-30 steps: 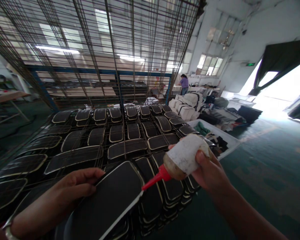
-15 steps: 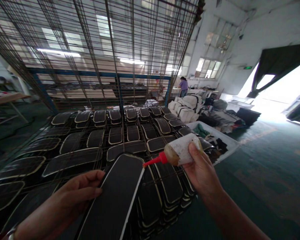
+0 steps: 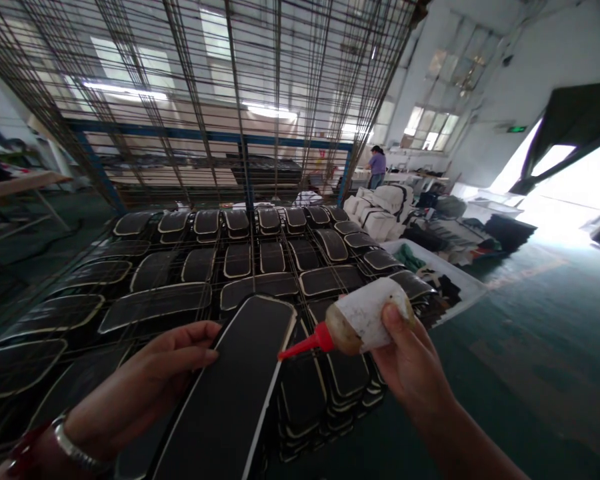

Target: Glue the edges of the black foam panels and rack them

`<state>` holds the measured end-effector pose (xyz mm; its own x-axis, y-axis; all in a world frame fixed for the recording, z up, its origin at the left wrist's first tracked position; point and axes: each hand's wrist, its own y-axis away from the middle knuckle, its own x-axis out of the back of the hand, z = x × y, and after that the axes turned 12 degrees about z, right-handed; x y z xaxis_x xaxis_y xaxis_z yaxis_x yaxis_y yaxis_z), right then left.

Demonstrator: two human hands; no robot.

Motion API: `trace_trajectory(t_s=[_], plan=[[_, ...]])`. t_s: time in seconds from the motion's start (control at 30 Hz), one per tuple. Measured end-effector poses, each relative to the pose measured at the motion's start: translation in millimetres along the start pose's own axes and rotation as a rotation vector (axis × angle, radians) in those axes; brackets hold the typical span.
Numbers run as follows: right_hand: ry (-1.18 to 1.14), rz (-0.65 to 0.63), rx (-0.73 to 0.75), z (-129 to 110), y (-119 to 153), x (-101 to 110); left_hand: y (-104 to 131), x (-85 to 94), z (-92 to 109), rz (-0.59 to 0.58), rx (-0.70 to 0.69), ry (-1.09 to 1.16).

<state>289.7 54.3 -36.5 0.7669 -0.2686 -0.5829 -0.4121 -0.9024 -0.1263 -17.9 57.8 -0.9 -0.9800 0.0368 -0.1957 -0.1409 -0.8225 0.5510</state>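
Note:
My left hand pinches the left edge of a long black panel with a pale line along its rim. The panel slants up from the bottom of the view, and its lower end is out of frame. In my right hand is a squeeze bottle with a worn white label and a red nozzle. The nozzle points left, and its tip is at the panel's upper right edge. Many similar black panels lie in rows on a wire rack beneath and behind.
A raised wire grid on a blue frame leans behind the rows. To the right are white bundles and a white bin with cloth. A person in purple stands far back. A table is at the left.
The nozzle tip has moved down along the panel's right edge, away from its upper corner. My left hand still grips the panel. The whole view has shifted slightly.

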Motion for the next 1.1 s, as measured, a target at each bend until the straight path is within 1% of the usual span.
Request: trace_trajectory(t_s=[0.07, 0.23, 0.43, 0.53, 0.6, 0.77, 0.9, 0.97, 1.03, 1.1], plan=[[0.009, -0.020, -0.005, -0.6, 4.8, -1.6, -1.6, -1.8, 1.8, 0.019, 0.004, 0.018], [0.004, -0.139, -0.048, -1.8, 16.6, -5.0, -7.8, -3.0, 2.3, 0.032, -0.006, 0.068], [0.060, -0.287, -0.123, -2.7, 30.6, 5.2, -11.7, -0.1, 1.4, 0.073, -0.027, 0.075], [0.101, -0.368, -0.124, -5.5, 38.0, 9.4, -13.8, 2.6, 1.8, 0.101, -0.042, 0.086], [0.139, -0.397, -0.112, -7.5, 42.9, 9.3, -15.8, 4.3, 2.0, 0.126, -0.051, 0.097], [0.167, -0.384, -0.094, -9.0, 53.2, 4.5, -17.0, 6.2, 4.1, 0.177, -0.063, 0.153], [0.170, -0.378, -0.077, -7.0, 55.9, 2.0, -10.4, 6.6, 7.9, 0.197, -0.104, 0.195], [0.154, -0.349, -0.072, -5.8, 54.4, 2.8, -7.8, 7.5, 8.8, 0.209, -0.108, 0.267], [0.129, -0.305, -0.065, -4.7, 50.7, 5.5, -8.0, 9.0, 7.6, 0.276, -0.053, 0.405], [0.106, -0.280, -0.044, -3.8, 45.2, 9.9, -11.0, 10.1, 4.0, 0.384, 0.003, 0.545]])
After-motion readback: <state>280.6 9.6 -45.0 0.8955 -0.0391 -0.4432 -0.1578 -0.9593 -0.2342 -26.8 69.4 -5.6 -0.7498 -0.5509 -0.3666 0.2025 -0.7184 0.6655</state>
